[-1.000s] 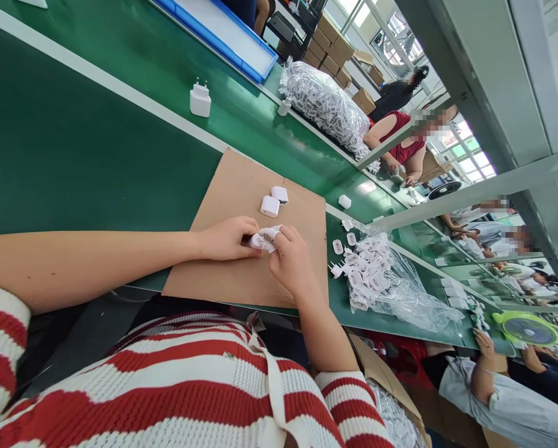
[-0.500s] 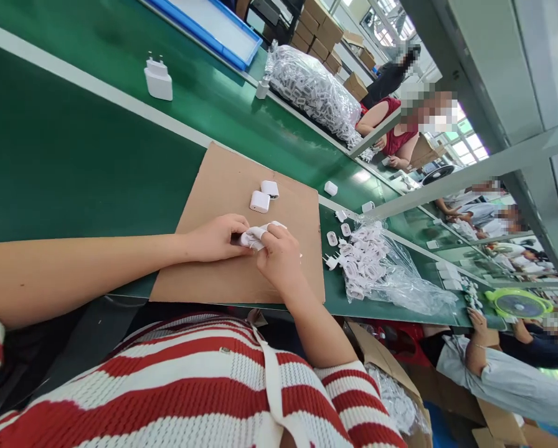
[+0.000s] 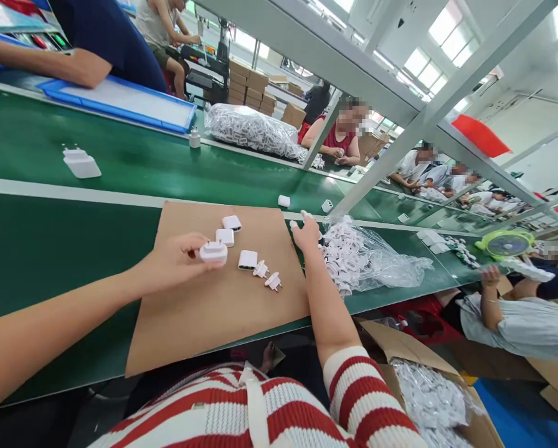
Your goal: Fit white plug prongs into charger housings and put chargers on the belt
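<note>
My left hand (image 3: 180,264) is closed around a white plug adapter (image 3: 213,252), holding it above the left part of a cardboard sheet (image 3: 213,311). On the sheet lie white adapter blocks: one at the back (image 3: 232,223), one just in front (image 3: 225,237) and one nearer the middle (image 3: 248,260). Beside the last are two small two-pin plug heads, one (image 3: 261,269) left of the other (image 3: 273,282). Past the sheet's right edge, my right hand (image 3: 307,235) reaches out, fingers apart, with white coverings on its fingertips. It is beside a heap of white plug pieces (image 3: 347,249).
Clear plastic (image 3: 391,264) spreads beside the heap. Across the green bench (image 3: 134,162) are a large white adapter (image 3: 81,163), a blue-rimmed tray (image 3: 120,102) and a full bag (image 3: 253,130). A metal post (image 3: 377,168) rises at right. Co-workers sit around.
My hands have moved apart: the left now holds an adapter, the right has moved to the heap. Another block and two plug heads now show on the cardboard. The view has tilted up.
</note>
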{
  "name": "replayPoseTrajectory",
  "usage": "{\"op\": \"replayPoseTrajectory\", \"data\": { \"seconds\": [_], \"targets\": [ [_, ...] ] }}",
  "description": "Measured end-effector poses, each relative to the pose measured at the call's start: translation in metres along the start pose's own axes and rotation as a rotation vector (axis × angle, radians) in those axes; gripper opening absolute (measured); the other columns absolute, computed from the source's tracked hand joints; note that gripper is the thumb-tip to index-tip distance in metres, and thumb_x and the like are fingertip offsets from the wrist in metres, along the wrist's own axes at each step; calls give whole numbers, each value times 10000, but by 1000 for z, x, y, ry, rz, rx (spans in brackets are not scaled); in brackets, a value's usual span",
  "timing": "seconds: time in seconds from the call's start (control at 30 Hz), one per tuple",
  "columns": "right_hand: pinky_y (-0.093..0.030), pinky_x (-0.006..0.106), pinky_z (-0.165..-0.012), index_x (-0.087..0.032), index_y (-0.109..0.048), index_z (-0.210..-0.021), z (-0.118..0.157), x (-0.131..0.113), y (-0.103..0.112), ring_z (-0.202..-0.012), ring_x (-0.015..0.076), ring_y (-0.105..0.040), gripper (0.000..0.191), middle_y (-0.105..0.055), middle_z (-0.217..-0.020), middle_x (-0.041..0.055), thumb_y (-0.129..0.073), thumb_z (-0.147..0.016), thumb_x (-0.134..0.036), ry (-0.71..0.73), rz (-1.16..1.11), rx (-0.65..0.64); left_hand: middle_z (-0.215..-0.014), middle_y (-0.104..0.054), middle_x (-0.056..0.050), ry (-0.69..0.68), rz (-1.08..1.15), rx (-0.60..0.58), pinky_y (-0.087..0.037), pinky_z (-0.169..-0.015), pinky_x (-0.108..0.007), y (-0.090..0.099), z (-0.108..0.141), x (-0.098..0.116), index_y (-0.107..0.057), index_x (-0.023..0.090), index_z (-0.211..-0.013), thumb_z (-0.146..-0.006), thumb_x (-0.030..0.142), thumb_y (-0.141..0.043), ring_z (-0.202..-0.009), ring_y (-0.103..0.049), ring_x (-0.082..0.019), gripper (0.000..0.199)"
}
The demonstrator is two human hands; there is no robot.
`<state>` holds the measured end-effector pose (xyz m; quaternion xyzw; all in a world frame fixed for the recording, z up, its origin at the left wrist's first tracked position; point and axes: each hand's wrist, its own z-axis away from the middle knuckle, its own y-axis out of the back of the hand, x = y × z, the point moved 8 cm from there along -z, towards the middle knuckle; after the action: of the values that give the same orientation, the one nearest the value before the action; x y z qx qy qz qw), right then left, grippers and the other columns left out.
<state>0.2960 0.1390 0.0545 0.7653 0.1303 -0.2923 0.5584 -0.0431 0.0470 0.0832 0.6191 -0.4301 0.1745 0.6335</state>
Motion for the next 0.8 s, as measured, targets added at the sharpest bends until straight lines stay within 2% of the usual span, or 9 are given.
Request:
{"op": "replayPoseTrajectory", "data": {
  "seconds": [0.1,0.23,0.4,0.5,0.57,0.63,0.7,0.73,0.8],
  "targets": [
    [-223,610,-1235,-98,-484,-1474,-28,32,-2,-1575,374,-215,561,-416,-1601,228,-523,-923,-193,-138,254,-65,-1013,-747,-38,92,-31,42,-497,-735,-297,28,-41,-24,-764,213,-1032,-760,620,-751,-881,-657,-245,490],
    [-396,476,-1128,-102,-535,-1390,-40,40,-5,-1369,330,-522,518,-526,-1477,230,-522,-873,-81,-140,251,-74,-1059,-751,-36,248,-45,213,-501,-760,-275,60,-103,-76,-721,160,-1152,-746,464,-789,-924,-661,-233,512],
    [-493,374,-932,-143,-646,-1191,-29,20,8,-1101,281,-657,355,-677,-1203,165,-508,-869,-85,-55,154,26,-993,-749,-79,303,-177,313,-503,-781,-311,82,-156,-113,-754,139,-1024,-763,424,-751,-923,-680,-278,386],
    [-511,353,-894,-166,-608,-1288,-1,-3,5,-963,241,-677,405,-715,-1067,94,-553,-887,-194,101,-44,38,-945,-745,-123,370,-219,354,-518,-809,-354,91,-165,-130,-749,144,-924,-712,401,-775,-935,-687,-337,334],
    [-530,334,-841,-183,-630,-1268,26,-22,-4,-869,217,-674,406,-711,-1002,62,-577,-868,-229,244,-216,-37,-1047,-732,-174,433,-243,389,-513,-876,-387,96,-166,-137,-727,110,-991,-683,379,-805,-1021,-673,-374,416],
    [-533,333,-812,-205,-696,-1130,54,-36,-15,-876,221,-670,334,-695,-1026,69,-547,-834,-162,344,-213,-112,-1312,-624,-262,489,-281,467,-473,-988,-454,101,-162,-137,-640,64,-1229,-665,375,-840,-1231,-573,-437,675],
    [-528,348,-814,-212,-719,-998,74,-43,-26,-938,248,-666,350,-684,-1026,88,-495,-774,-63,387,-101,-139,-1539,-395,-310,446,-358,612,-385,-1097,-535,106,-158,-118,-454,58,-1457,-697,394,-837,-1411,-385,-471,915],
    [-526,359,-816,-213,-719,-958,80,-45,-30,-957,263,-664,374,-682,-1007,96,-474,-746,-28,395,-47,-146,-1589,-314,-301,377,-402,669,-340,-1131,-563,106,-158,-101,-385,72,-1512,-740,406,-810,-1448,-320,-468,944],
    [-527,380,-825,-217,-717,-936,86,-44,-39,-966,284,-665,403,-684,-975,105,-454,-723,2,402,-4,-156,-1592,-307,-280,179,-479,635,-282,-1164,-589,91,-166,-61,-382,85,-1524,-850,403,-713,-1446,-307,-453,816]
  ]
}}
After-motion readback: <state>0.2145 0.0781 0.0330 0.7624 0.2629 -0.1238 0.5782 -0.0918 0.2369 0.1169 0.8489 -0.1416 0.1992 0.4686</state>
